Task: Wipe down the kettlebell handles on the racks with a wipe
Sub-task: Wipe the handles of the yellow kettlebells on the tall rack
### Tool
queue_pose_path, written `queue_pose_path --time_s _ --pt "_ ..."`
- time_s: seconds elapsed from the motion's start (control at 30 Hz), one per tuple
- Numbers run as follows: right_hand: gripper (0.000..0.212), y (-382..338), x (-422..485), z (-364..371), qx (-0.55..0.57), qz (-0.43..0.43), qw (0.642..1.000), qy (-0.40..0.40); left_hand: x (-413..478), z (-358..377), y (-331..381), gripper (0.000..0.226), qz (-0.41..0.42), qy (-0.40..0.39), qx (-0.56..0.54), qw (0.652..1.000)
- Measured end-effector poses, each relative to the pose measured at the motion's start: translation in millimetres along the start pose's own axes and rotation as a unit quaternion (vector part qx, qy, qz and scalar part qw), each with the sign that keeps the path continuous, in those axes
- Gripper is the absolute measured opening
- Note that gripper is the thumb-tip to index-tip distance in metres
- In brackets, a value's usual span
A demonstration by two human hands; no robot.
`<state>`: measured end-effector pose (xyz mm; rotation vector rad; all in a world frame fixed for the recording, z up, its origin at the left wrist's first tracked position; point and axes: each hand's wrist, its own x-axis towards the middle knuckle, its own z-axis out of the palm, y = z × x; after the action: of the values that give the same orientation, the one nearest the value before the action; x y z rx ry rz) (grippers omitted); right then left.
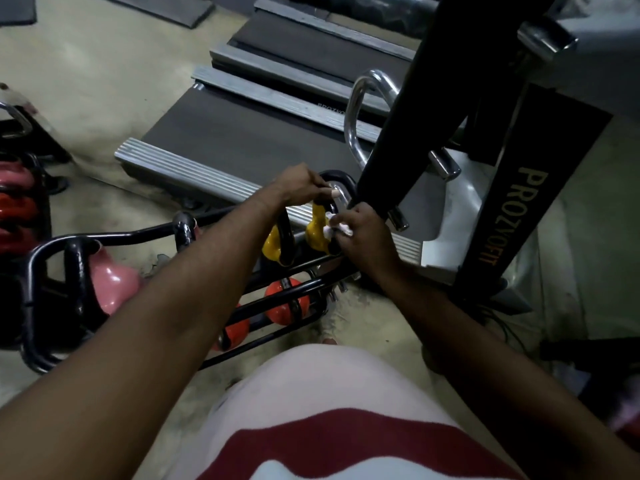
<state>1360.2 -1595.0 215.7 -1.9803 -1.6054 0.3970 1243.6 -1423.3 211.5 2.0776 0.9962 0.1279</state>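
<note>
A yellow kettlebell [317, 230] with a chrome handle [341, 199] sits at the right end of the black tube rack [138, 233]. My left hand [299, 187] grips the top of that chrome handle. My right hand [360, 233] holds a white wipe [334, 230] pressed against the lower right side of the same handle. A second yellow kettlebell [272, 245] with a black handle stands just to its left. A pink kettlebell [110, 282] sits on the rack's left part. Orange kettlebells [287, 301] lie on the lower tier.
A treadmill [242, 133] lies right behind the rack, its black upright post [415, 98] and chrome bar [356, 112] close above my hands. A second rack with red kettlebells [17, 209] stands at far left. My white and red shirt [329, 410] fills the bottom.
</note>
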Motion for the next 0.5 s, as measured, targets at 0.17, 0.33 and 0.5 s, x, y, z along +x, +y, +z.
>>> queue_pose_path --time_s 0.17,0.33,0.5 --pt "0.017 -11 28 18 -0.214 -0.138 0.966 0.048 2 -1 1 0.032 -0.006 0.011 0.011 1.0" --pt "0.019 -7 9 34 -0.337 -0.152 0.929 0.018 0 2 1 0.033 0.02 0.01 0.016 1.0" --pt "0.008 0 3 21 -0.22 -0.111 0.967 0.057 -3 -1 -2 0.035 0.018 0.008 -0.009 1.0"
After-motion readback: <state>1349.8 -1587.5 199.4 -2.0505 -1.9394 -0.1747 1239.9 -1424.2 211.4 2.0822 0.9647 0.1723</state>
